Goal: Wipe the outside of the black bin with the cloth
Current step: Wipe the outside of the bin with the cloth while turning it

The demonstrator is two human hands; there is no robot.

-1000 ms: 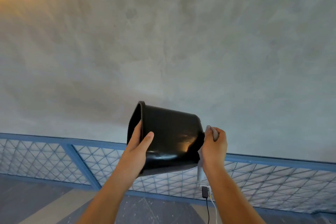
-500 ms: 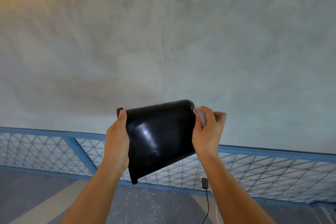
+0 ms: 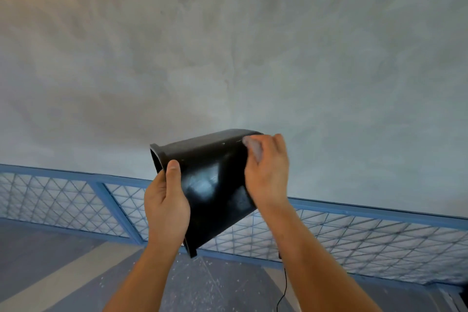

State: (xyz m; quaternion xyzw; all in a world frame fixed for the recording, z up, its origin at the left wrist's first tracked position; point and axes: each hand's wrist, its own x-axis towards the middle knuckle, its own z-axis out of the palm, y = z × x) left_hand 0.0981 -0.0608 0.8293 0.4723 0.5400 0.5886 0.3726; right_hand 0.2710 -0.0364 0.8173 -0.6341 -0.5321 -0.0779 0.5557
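Left hand (image 3: 166, 206): clamped on the rim end of the black bin, thumb lying along its side.
Right hand (image 3: 266, 172): closed on the cloth, pressing it to the bin's base end.
Cloth (image 3: 253, 147): pale, bunched, mostly hidden under the fingers.
Black bin (image 3: 212, 185): held in the air at lower centre of the frame, on its side, tilted, mouth to the lower left.
Behind: grey wall (image 3: 228, 45); blue lattice rail (image 3: 354, 230) across the lower frame.

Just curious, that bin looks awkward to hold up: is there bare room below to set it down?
Yes: the grey floor between the blue mesh railing and the forearms looks bare, left of the thin black cable. Both hands crowd the black bin.
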